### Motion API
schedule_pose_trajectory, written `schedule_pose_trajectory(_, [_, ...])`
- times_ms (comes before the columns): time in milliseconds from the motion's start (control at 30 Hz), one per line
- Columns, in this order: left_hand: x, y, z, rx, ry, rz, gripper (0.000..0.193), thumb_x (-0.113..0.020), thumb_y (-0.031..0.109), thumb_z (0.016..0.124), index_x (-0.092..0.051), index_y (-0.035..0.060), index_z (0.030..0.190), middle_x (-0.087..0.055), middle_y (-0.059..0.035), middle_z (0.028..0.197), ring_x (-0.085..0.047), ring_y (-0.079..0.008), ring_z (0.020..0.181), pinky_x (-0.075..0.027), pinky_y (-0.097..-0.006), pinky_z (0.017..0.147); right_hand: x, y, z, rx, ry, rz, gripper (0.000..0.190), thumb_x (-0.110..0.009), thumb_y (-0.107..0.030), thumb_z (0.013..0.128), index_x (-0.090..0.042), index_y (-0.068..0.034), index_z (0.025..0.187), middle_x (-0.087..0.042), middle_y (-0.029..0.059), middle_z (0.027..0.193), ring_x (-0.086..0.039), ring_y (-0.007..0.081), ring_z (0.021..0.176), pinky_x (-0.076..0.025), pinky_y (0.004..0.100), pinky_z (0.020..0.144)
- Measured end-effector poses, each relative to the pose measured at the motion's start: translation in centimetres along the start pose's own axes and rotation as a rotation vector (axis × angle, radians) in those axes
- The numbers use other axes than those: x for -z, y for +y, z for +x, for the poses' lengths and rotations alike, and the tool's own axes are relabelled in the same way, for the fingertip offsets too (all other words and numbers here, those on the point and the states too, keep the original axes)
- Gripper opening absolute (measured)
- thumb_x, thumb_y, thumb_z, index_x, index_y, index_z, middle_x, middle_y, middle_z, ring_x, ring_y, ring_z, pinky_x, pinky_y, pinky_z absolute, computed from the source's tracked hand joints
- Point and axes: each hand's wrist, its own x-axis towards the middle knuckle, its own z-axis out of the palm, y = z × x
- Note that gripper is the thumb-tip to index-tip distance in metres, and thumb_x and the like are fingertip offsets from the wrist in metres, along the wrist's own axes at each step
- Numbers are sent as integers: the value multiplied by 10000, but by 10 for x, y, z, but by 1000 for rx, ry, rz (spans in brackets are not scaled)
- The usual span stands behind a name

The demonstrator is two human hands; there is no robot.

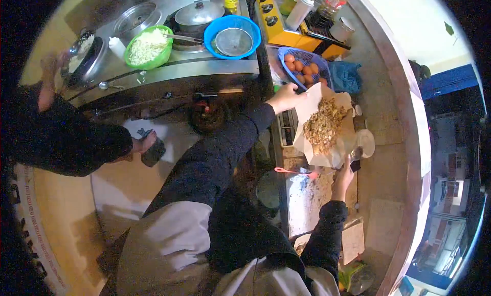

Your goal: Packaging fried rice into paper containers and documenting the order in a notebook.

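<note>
A sheet of brown food paper [347, 133] lies spread before me, its edges folded up. Fried food in small pieces, perhaps rice or noodles [324, 123], is heaped on it. My left hand [287, 97] pinches the paper's far left edge, close to a blue plastic basket [326, 68] of brown eggs [307, 70]. At the near right edge, my right hand [343, 177] grips the paper with its fingertips. A dark-handled utensil [356, 165] lies beside those fingers. Below the paper, a pink spoon [295, 172] rests on the counter.
At left, a co-worker's hand [50, 64] is by a dark pan [80, 58]. The steel stove counter holds a green bowl of shredded cabbage [149, 48], a blue basin [253, 31] and a lidded pot [199, 13]. Bottles [299, 13] stand on a yellow stove [276, 31].
</note>
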Motion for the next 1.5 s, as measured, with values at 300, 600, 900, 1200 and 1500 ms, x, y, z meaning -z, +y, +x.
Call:
schedule_pose_trajectory(300, [-18, 6, 12, -129, 18, 157, 369, -611, 375, 725, -638, 15, 802, -636, -168, 741, -617, -300, 692, -469, -376, 654, 6, 2, 30, 68, -40, 37, 363, -584, -383, 834, -572, -38, 725, -443, -48, 577, -348, 42, 478, -261, 223, 431])
schedule_pose_trajectory(600, [-38, 5, 17, -494, 7, 289, 176, -510, 158, 791, -520, 1, 711, -530, -204, 671, -548, -312, 634, -396, -390, 569, 13, 28, 47, 297, -77, 51, 277, -583, -175, 856, -580, 74, 979, -623, 89, 950, -553, 138, 854, -426, 262, 780])
schedule_pose_trajectory(900, [-81, 73, -86, -402, -257, 194, 176, -541, 139, 838, -568, -26, 893, -578, -118, 722, -523, -135, 663, -423, -275, 625, 85, 26, -99, 235, 282, 228, 235, -565, -208, 873, -595, 16, 938, -586, -2, 808, -487, 72, 710, -384, 213, 633])
schedule_pose_trajectory(1200, [-162, 26, -143, -307, -397, 185, 196, -556, 170, 848, -590, -1, 938, -612, -125, 760, -550, -125, 681, -445, -276, 632, 171, 63, -134, 127, 345, 52, 218, -534, -156, 888, -598, 52, 889, -587, 17, 807, -484, 71, 735, -394, 202, 667])
schedule_pose_trajectory(1500, [-69, 48, -35, -445, 17, 220, 167, -541, 146, 847, -574, -15, 873, -619, -132, 772, -567, -161, 703, -445, -305, 658, 58, 2, 10, 341, 44, 65, 292, -549, -202, 873, -584, 72, 969, -623, 46, 856, -530, 96, 796, -420, 241, 732])
